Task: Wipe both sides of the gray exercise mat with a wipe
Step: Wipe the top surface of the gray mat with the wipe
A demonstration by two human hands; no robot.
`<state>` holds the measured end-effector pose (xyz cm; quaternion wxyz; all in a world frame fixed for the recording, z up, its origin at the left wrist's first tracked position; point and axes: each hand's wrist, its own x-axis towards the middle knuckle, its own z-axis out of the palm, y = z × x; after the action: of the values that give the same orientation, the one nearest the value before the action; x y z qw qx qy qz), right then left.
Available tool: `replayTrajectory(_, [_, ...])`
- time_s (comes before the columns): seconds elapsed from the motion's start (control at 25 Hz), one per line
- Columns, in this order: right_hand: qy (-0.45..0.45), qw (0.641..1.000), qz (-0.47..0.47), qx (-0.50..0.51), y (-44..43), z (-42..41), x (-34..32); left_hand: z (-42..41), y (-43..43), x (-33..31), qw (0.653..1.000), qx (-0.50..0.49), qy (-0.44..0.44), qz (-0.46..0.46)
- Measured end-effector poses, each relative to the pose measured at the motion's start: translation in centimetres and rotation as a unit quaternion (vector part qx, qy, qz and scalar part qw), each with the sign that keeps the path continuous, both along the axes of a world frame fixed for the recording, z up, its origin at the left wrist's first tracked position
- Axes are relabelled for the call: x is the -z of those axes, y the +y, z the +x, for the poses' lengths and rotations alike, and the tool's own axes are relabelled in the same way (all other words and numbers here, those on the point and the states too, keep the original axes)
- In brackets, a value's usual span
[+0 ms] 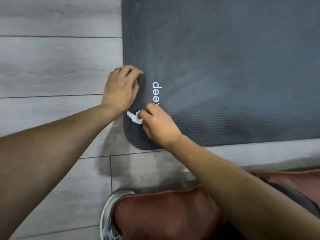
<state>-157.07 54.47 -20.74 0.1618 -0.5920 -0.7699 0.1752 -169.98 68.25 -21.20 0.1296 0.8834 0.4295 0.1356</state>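
The gray exercise mat (225,66) lies flat on the floor and fills the upper right of the head view, with white lettering near its left end. My left hand (121,89) grips the mat's left edge, fingers curled over it. Just below, my right hand (155,123) holds a crumpled white wipe (134,117) against the mat near the rounded front left corner. Most of the wipe is hidden under my fingers. Pale streaks show on the mat's surface.
Gray wood-look floor planks (52,66) run to the left of and in front of the mat. My knee in reddish-brown shorts (164,213) and a gray shoe (109,213) are at the bottom of the view.
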Motion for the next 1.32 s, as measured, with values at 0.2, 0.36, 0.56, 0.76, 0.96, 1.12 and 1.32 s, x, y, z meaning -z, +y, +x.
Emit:
replayTrajectory(0.2, [-0.064, 0.997, 0.001, -0.039, -6.5, 6.2, -1.0, 1.9, -4.8, 1.0, 0.997, -0.010, 0.064, -0.035])
replayTrajectory(0.36, [-0.086, 0.890, -0.021, 0.448, -9.9, 19.6, -1.3, 2.7, -5.3, 0.9, 0.995, -0.033, 0.088, -0.041])
replayTrajectory(0.56, [0.001, 0.880, 0.011, 0.474, -9.0, 13.3, -0.6, 5.2, -6.7, 0.8, 0.993, -0.050, 0.101, -0.026])
replayTrajectory(0.76, [-0.021, 0.998, 0.035, 0.051, -6.4, 4.3, -0.3, 6.1, -6.2, 0.2, 0.995, -0.015, 0.098, -0.031])
replayTrajectory(0.96, [-0.082, 0.947, 0.071, 0.303, -3.5, 20.0, 0.4, 6.3, -5.3, 0.1, 0.996, -0.011, 0.090, -0.009])
replayTrajectory(1.12, [-0.032, 0.857, 0.039, 0.513, -0.3, 23.0, 0.6, 9.4, -3.4, 0.9, 0.998, -0.005, 0.064, 0.003])
replayTrajectory(1.32, [-0.086, 0.988, 0.127, 0.033, 4.8, 18.2, 0.9, 15.8, 2.5, 2.1, 0.999, -0.021, 0.035, 0.006])
